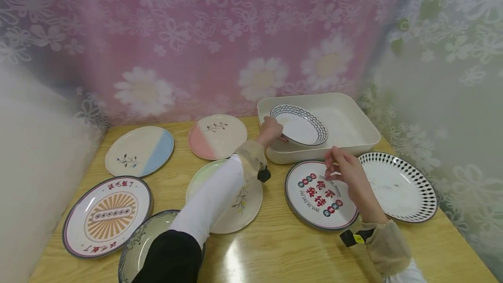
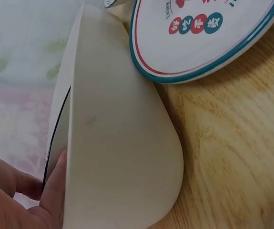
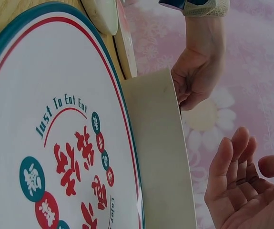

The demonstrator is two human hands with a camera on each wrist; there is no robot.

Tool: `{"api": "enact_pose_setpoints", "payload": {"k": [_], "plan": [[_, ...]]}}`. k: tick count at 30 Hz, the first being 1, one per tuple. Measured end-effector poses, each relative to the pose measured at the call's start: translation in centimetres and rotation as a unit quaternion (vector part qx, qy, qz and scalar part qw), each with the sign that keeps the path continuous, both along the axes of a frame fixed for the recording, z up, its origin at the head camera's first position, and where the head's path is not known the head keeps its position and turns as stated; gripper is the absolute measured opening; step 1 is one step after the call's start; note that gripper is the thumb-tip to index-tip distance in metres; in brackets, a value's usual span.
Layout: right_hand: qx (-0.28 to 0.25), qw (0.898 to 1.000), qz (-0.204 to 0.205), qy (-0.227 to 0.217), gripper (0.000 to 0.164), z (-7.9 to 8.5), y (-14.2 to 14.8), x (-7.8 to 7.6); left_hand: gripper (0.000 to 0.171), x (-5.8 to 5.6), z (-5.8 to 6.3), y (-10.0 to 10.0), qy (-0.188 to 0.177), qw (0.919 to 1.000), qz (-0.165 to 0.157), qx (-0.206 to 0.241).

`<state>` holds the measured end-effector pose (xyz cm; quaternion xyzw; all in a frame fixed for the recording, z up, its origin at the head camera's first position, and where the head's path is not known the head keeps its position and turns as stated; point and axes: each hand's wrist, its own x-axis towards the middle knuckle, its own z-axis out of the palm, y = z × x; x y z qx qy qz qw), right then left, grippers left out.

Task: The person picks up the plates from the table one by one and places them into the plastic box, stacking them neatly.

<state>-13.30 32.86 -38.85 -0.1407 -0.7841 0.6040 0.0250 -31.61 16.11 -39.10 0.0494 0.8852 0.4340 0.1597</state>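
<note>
My left hand (image 1: 271, 131) pinches the left edge of a white oval dish (image 1: 300, 126) with a dark zigzag rim. The dish lies tilted inside a cream rectangular tub (image 1: 355, 121). In the left wrist view, thumb and fingers of the left hand (image 2: 25, 200) hold the dish's dark-lined rim behind the tub wall (image 2: 117, 138). My right hand (image 1: 349, 174) hovers over a round plate (image 1: 314, 206) with red characters. In the right wrist view, that right hand (image 3: 244, 188) holds nothing, its fingers loosely bent.
A white oval plate with black diamonds (image 1: 397, 187) lies right of the tub. On the wooden table's left are a blue-edged plate (image 1: 137, 152), a pink-edged plate (image 1: 224, 139), a green-edged plate (image 1: 232, 217), a sunburst plate (image 1: 110, 217) and a patterned bowl (image 1: 149, 235). Curtains stand behind.
</note>
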Motion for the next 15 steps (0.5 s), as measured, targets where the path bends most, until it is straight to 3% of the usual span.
{"api": "enact_pose_setpoints", "payload": {"k": [4, 8, 11, 14, 15], "plan": [[-0.004, 1.000, 0.002, 0.000, 0.048, 0.1, 0.1, 0.1, 0.056, -0.7, -0.4, 0.1, 0.006, 0.9993, -0.016, -0.034], [-0.005, 1.000, 0.004, 0.003, 0.044, 0.0, 0.2, 0.3, 0.042, -2.2, -1.0, 0.2, 0.013, 0.9940, -0.067, -0.085], [-0.002, 1.000, 0.006, 0.006, 0.043, 0.1, 0.1, 0.4, 0.032, -3.4, -1.6, 0.5, 0.014, 0.9911, -0.093, -0.094], [-0.003, 1.000, 0.007, 0.006, 0.045, 0.1, 0.0, 0.3, 0.038, -7.2, -6.4, 2.0, 0.041, 0.9864, -0.119, -0.105], [-0.004, 1.000, 0.006, 0.005, 0.046, 0.1, -0.1, 0.2, 0.040, -8.4, -8.4, 2.5, 0.068, 0.9829, -0.130, -0.111]]}}
